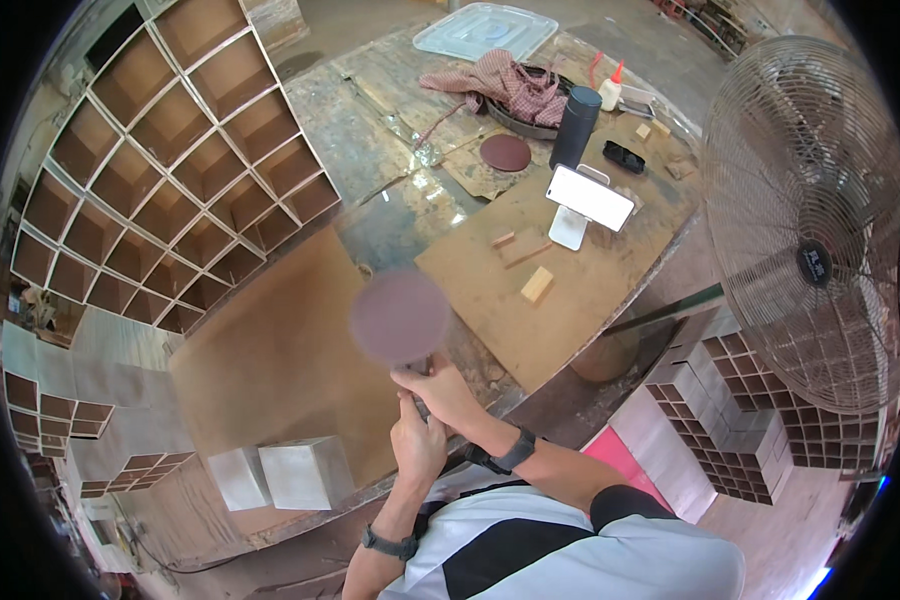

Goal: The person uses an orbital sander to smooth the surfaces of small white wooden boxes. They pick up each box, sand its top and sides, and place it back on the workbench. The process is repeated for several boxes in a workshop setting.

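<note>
Near the middle of the head view I hold up a hand-held sander with a round, mauve sanding disc [400, 316], its face turned up toward me. The disc is smeared by motion and hides most of the tool body behind it. My right hand [448, 392] is closed around the tool just under the disc. Lower down, my left hand [416, 440] is wrapped round the handle, touching the right hand. A second dark red sanding disc [505, 153] lies farther back on the workbench [370, 120].
White-edged cubby shelving [185, 150] stands at left. Two white boxes [305, 472] sit at the near left. A phone on a stand [590, 197], a dark bottle [576, 127], a checked cloth [510, 85] and a wood block [537, 285] occupy the bench. A large fan [810, 225] stands right.
</note>
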Tool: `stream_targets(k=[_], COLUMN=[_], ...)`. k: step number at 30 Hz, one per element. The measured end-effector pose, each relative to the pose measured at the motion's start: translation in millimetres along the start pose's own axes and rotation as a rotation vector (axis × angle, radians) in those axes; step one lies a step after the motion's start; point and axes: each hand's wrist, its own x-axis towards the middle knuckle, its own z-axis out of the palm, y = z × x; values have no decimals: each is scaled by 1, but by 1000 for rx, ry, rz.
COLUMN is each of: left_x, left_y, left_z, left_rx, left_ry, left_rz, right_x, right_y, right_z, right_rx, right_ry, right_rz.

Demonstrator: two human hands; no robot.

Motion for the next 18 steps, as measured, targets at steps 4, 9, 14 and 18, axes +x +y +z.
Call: stream_targets(k=[4,9,14,18], left_x=[10,11,5,-1], left_y=[2,15,12,-2], left_z=[0,-14,-29,-33], left_rx=[-29,-53,-37,-124], left_ry=[-16,-44,-2,-144], left_rz=[-28,-66,74,-7], right_x=[11,12,2,-2], right_y=[-9,-18,-24,-18], right_z=[-1,3,15,15], right_rx=[24,276,374,368], right_ry=[-13,-81,-115,-106], right_rz=[-2,73,43,35])
